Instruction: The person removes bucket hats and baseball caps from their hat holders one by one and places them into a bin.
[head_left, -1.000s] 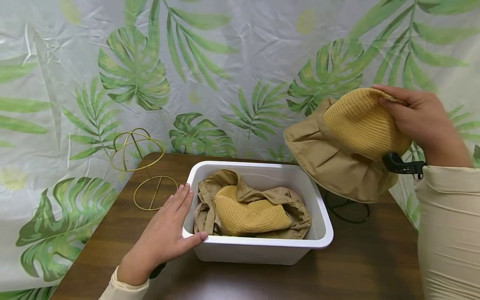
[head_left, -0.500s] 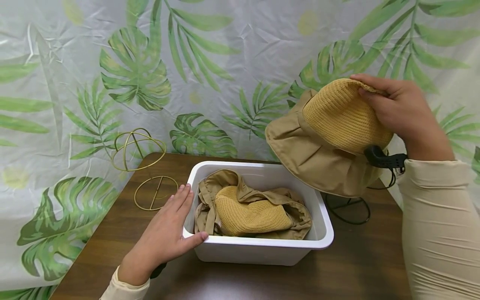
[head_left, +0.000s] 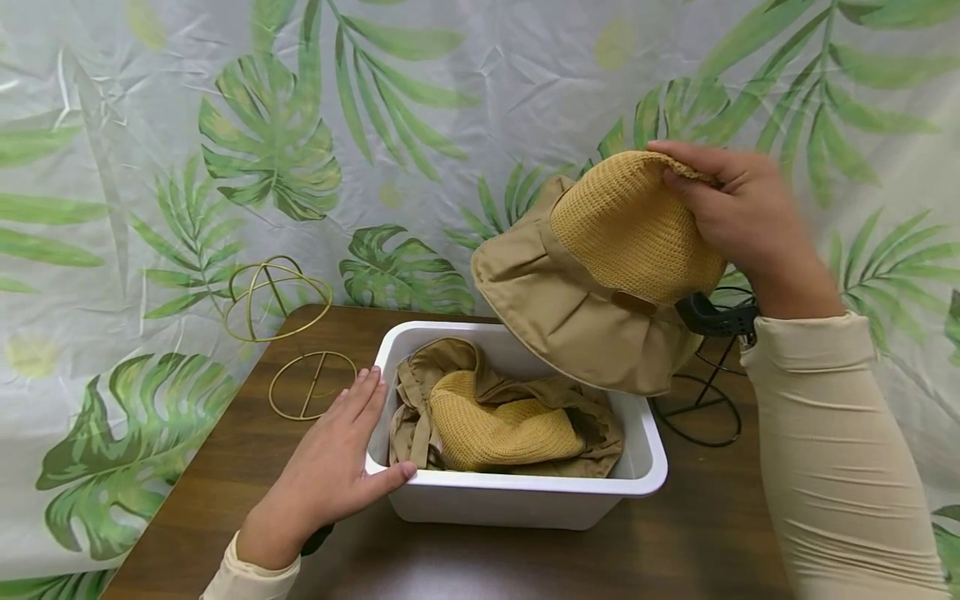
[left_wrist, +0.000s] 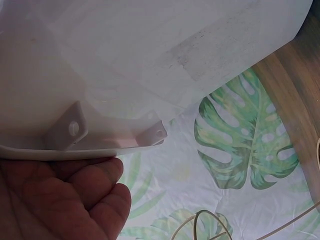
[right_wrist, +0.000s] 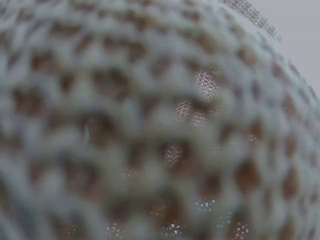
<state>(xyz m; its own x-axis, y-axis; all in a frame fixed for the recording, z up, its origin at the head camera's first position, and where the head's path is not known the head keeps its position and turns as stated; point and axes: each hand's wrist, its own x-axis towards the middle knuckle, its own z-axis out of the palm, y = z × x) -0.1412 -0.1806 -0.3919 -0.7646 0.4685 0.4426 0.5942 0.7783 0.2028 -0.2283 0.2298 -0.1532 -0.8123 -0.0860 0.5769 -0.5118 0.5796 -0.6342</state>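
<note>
My right hand (head_left: 738, 208) pinches the crown of a sun hat (head_left: 630, 233), which has a yellow knitted top and a wide tan cloth brim. The hat hangs tilted over the back right corner of a white plastic tub (head_left: 517, 482). Its weave fills the right wrist view, blurred and close. Inside the tub lies another yellow and tan hat (head_left: 502, 425), crumpled. My left hand (head_left: 322, 467) rests on the tub's left rim, fingers straight along the side and thumb on the front rim. In the left wrist view, curled fingertips (left_wrist: 107, 175) sit under the rim.
A gold wire stand (head_left: 311, 387) is on the wooden table (head_left: 225, 500) left of the tub. A black wire stand (head_left: 697, 408) stands to the right, partly behind the hat. A leaf-print curtain (head_left: 480, 108) hangs behind the table.
My right hand has carried the sun hat leftward, from right of the tub to over its back right part. My left hand and the tub have stayed in place.
</note>
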